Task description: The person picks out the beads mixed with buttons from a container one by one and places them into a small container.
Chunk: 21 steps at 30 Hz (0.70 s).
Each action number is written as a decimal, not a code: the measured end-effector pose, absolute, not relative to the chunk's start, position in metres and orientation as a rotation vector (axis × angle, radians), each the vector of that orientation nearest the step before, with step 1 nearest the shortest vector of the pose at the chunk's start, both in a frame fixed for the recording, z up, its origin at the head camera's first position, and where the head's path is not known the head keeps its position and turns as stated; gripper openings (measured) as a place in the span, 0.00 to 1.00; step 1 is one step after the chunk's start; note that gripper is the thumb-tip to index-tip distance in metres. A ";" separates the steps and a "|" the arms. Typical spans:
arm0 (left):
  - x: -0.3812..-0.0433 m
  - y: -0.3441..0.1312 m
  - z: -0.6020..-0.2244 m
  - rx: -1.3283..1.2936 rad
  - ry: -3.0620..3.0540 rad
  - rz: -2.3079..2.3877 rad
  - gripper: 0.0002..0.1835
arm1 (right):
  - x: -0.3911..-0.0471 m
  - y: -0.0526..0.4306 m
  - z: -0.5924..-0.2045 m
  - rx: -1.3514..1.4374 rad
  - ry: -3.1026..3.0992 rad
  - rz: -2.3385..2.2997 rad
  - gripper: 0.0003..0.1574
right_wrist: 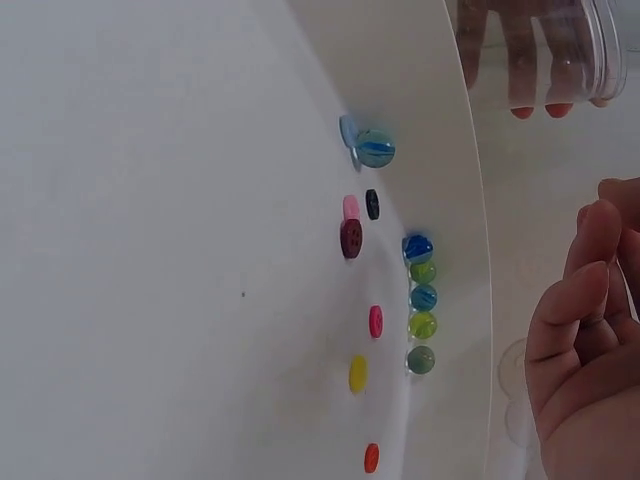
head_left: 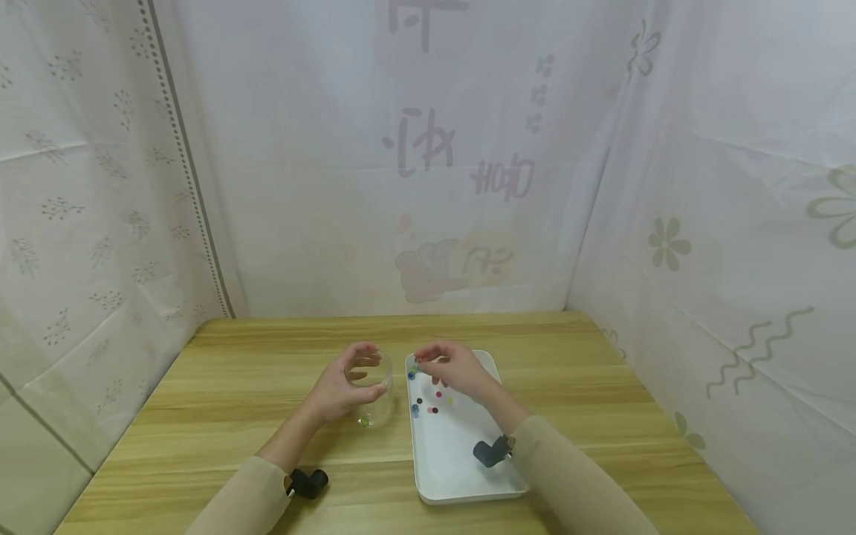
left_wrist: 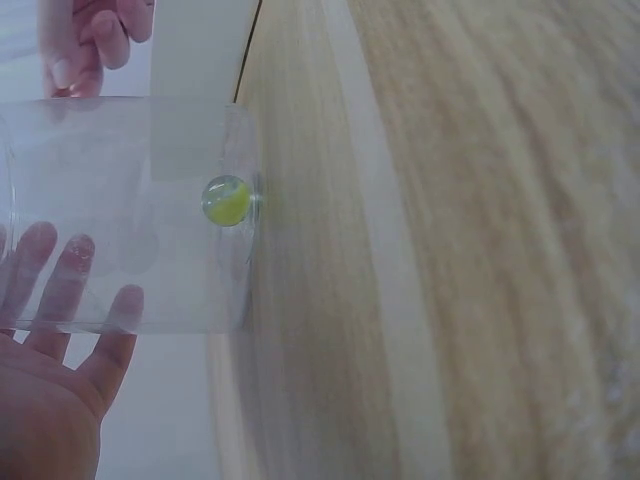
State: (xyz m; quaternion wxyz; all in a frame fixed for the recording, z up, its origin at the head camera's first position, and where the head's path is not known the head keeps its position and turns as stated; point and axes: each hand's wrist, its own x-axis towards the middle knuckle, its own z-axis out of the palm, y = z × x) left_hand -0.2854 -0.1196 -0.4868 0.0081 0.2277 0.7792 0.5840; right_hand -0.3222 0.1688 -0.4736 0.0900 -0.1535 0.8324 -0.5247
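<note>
My left hand (head_left: 339,386) grips a clear plastic jar (left_wrist: 120,170), thumb and fingers around its sides. The jar stands upright on the table, left of a white tray (head_left: 455,461). At the jar's bottom lies a clear marble with yellow-green inside (left_wrist: 227,201). Above the tray's far left corner is my right hand (head_left: 458,369), its fingers bent. Whether anything sits between its fingertips is hidden. Along the tray's wall several blue and green marbles (right_wrist: 424,298) lie in a row. Nearby are a pale blue marble (right_wrist: 376,148), a maroon button (right_wrist: 352,239) and a yellow button (right_wrist: 358,374).
Also in the tray lie a black button (right_wrist: 373,204), a light pink button (right_wrist: 350,207), a hot-pink button (right_wrist: 376,322) and an orange-red button (right_wrist: 372,458). Beneath everything is a wood-grain table (head_left: 234,386). Patterned curtains (head_left: 321,163) hang behind and at both sides.
</note>
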 end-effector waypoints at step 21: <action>-0.285 -0.120 -0.488 0.724 2.444 1.821 0.40 | -0.310 0.150 -0.447 -0.512 2.436 -1.663 0.15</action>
